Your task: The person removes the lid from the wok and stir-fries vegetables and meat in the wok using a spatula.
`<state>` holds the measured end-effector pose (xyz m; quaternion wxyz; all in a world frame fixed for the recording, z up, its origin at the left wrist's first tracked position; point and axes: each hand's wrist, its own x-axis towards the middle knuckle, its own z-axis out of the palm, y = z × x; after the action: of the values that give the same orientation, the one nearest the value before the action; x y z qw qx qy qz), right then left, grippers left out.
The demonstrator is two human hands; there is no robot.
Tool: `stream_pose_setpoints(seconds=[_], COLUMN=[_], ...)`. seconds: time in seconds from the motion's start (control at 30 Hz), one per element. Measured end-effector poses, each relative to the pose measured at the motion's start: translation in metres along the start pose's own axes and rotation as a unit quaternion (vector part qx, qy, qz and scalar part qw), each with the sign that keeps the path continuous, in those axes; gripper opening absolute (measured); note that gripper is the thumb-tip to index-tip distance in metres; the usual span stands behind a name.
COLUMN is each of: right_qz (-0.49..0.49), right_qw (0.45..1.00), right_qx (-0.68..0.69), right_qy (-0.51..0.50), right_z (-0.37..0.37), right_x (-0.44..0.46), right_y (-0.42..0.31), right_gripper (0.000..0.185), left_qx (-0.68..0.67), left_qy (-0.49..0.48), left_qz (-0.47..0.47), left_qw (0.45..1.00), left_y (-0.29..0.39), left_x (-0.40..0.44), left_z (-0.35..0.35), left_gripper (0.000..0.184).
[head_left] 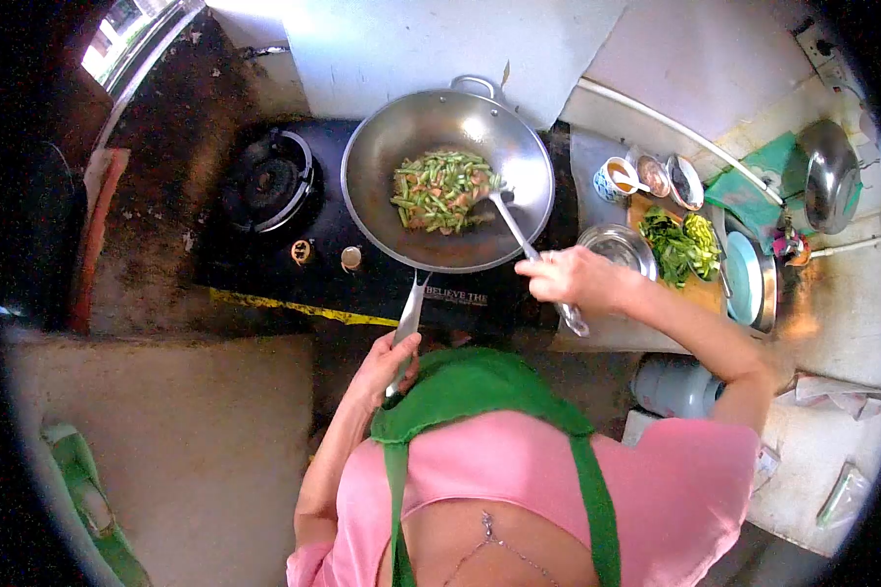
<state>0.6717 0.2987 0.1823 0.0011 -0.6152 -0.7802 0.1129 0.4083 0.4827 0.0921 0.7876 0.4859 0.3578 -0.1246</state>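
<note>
A wide steel wok [377,137] sits on the right side of the black gas stove. Cut green beans [440,186], mixed with small pinkish-brown pieces, lie in its bottom. My left hand [387,367] is closed around the wok's long handle [411,308], close to my body. Over the wok's right front rim, my right hand [568,279] grips a metal spatula [511,220]. The spatula's head reaches into the right edge of the beans and is partly hidden there.
An unused burner [269,181] is at left, with two knobs [350,258] in front. At right stand a patterned cup [612,181] with a white spoon, small bowls [687,183], a metal bowl [619,249], a cutting board with chopped greens [671,245] and a blue plate [743,277].
</note>
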Motion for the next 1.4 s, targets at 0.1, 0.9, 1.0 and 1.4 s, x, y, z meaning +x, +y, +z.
stream_pose_setpoints(seconds=[0.1, 0.9, 1.0, 1.4], right_qz=[0.013, -0.015, 0.075, 0.222], right_qw=[0.998, 0.973, 0.938, 0.834], right_qx=[0.014, -0.003, 0.123, 0.247], right_qy=[0.067, 0.231, 0.315, 0.441], right_z=[0.000, 0.038, 0.018, 0.027], right_x=[0.001, 0.060, 0.053, 0.019], right_y=[0.011, 0.004, 0.009, -0.012], right_gripper=[0.016, 0.012, 0.009, 0.007], left_qx=[-0.018, 0.006, 0.005, -0.015], left_qy=[0.005, 0.002, 0.001, -0.028], left_qz=[0.014, 0.006, 0.016, 0.015], left_qw=[1.000, 1.000, 1.000, 0.999], left_y=[-0.003, -0.005, -0.004, -0.005], left_x=[0.003, 0.003, 0.001, 0.002], left_z=[-0.001, 0.001, 0.003, 0.002], left_gripper=[0.027, 0.028, 0.028, 0.026])
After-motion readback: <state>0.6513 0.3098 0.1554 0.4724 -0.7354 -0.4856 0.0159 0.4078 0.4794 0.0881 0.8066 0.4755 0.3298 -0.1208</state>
